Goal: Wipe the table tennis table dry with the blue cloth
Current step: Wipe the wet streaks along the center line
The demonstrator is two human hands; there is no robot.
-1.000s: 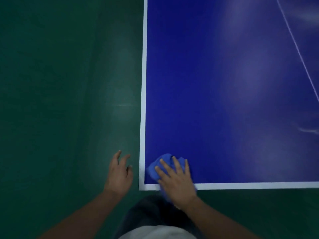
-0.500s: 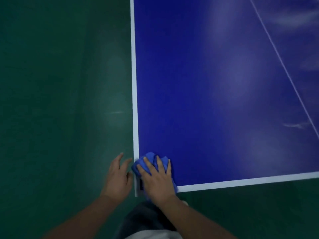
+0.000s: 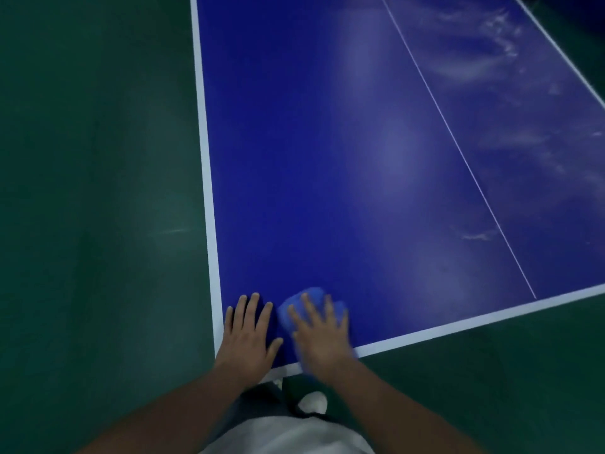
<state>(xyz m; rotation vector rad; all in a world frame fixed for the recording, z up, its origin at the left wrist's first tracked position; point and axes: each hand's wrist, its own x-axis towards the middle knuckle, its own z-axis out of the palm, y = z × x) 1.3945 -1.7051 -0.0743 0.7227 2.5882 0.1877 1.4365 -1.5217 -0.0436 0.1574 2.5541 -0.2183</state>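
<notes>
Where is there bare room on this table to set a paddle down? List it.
Free: the wide blue stretch of the table between the left sideline and the centre line, beyond both hands. Crowded: the near corner, where the left hand lies flat beside the right hand pressing the blue cloth.

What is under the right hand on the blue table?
The blue cloth lies under the right hand, on the table tennis table near its corner. Only its far part shows past the fingers; the rest, and the surface below, is covered.
</notes>
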